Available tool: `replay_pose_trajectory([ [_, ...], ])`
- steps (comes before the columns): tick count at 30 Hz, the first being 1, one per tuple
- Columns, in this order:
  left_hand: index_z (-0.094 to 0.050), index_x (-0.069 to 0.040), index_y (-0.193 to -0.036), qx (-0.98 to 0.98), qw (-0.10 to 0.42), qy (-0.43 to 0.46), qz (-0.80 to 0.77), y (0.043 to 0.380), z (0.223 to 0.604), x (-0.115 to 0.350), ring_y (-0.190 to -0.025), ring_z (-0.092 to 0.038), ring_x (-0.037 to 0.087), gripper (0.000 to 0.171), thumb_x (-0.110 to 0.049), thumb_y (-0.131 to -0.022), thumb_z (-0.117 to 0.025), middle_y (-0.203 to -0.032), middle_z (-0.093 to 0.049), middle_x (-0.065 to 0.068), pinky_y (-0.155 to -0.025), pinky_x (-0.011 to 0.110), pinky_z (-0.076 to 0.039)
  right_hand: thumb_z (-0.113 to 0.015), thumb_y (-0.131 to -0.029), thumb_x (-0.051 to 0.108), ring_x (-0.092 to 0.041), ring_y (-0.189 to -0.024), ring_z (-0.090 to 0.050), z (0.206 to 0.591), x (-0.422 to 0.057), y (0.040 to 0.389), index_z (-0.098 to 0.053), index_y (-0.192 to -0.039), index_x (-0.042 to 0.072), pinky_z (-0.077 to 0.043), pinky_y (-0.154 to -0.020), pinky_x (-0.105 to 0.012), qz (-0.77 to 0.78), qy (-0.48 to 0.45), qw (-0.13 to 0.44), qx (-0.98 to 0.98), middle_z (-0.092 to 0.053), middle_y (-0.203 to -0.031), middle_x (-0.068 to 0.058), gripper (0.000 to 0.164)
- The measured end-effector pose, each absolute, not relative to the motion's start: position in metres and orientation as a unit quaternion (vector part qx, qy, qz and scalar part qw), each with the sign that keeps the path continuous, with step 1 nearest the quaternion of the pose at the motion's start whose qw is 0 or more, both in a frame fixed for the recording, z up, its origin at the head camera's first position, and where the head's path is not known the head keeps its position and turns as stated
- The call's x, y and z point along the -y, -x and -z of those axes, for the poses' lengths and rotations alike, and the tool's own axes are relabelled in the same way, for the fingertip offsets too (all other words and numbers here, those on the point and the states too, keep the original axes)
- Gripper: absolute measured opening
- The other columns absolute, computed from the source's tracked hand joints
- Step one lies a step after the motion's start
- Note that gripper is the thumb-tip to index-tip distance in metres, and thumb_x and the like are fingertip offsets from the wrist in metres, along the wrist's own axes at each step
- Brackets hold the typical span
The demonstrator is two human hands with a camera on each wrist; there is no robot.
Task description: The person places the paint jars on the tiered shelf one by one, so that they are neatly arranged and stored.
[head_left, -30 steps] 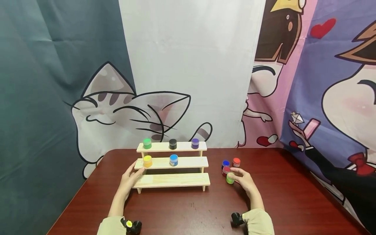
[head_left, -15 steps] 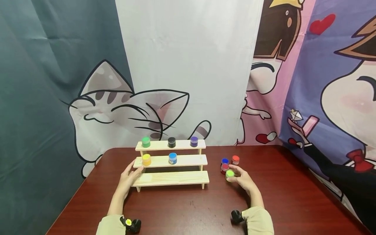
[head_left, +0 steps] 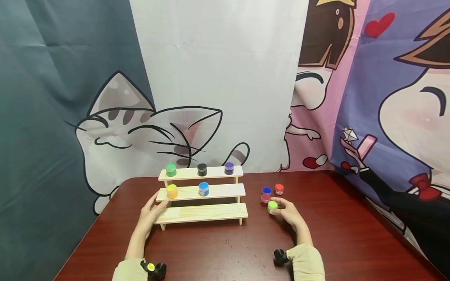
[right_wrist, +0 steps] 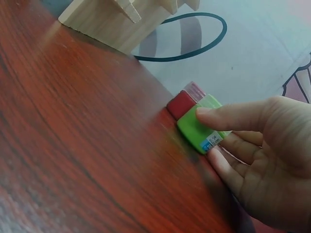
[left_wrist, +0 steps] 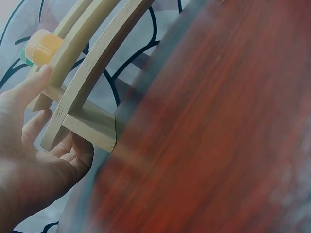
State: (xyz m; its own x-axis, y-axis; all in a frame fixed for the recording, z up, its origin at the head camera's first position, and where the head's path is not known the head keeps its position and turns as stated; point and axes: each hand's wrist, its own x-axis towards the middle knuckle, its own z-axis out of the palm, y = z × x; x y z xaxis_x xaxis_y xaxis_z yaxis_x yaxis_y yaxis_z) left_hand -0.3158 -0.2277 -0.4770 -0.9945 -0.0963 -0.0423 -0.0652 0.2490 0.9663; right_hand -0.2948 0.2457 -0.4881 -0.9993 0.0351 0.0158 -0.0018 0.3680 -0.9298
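A three-tier wooden display rack point(head_left: 204, 214) stands on the table. My left hand point(head_left: 149, 216) holds its left end, thumb at the middle tier beside a yellow paint jar point(head_left: 172, 191) and the other fingers around the side, as the left wrist view shows. Right of the rack, my right hand point(head_left: 290, 214) pinches a light green paint jar point(right_wrist: 192, 128) between thumb and fingers. That jar sits close against a dark red jar point(right_wrist: 182, 104). Behind them are a blue jar point(head_left: 266, 191) and a red jar point(head_left: 279, 189).
On the top tier stand a green jar point(head_left: 171, 169), a black jar point(head_left: 202, 169) and a purple jar point(head_left: 229, 168). A light blue jar point(head_left: 204, 189) shares the middle tier with the yellow one. Printed cloth point(head_left: 225, 78) hangs behind the brown table point(head_left: 225, 253).
The head view has shifted slightly. My right fingers have moved from over the light green jar's lid to its side, leaving the lid in sight. My left hand stays at the rack.
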Motion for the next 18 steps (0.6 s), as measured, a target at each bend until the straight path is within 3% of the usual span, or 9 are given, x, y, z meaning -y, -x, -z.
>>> replay_pose_trajectory([
  [14, -0.023, -0.028, -0.156, 0.789, 0.005, -0.051, 0.612, 0.3151, 0.4773, 0.2291, -0.095, -0.053, -0.001, 0.075, -0.047, -0.094, -0.06, -0.144, -0.047, 0.021, -0.081, 0.015, -0.043, -0.075, -0.078, 0.002, -0.011, -0.088, -0.061, 0.482, -0.2456, 0.2967, -0.058, -0.127, -0.004, -0.048, -0.074, -0.02, -0.561, 0.017, 0.036, 0.827, -0.066, -0.117, -0.025, 0.053],
  [18, -0.024, -0.027, -0.156, 0.791, 0.008, -0.049, 0.61, 0.3159, 0.4768, 0.2284, -0.092, -0.055, 0.001, 0.074, -0.047, -0.094, -0.06, -0.137, -0.052, 0.021, -0.08, 0.017, -0.044, -0.075, -0.079, 0.003, -0.013, -0.09, -0.061, 0.4813, -0.2474, 0.2967, -0.058, -0.128, -0.003, -0.049, -0.076, -0.02, -0.563, 0.022, 0.034, 0.825, -0.066, -0.118, -0.024, 0.052],
])
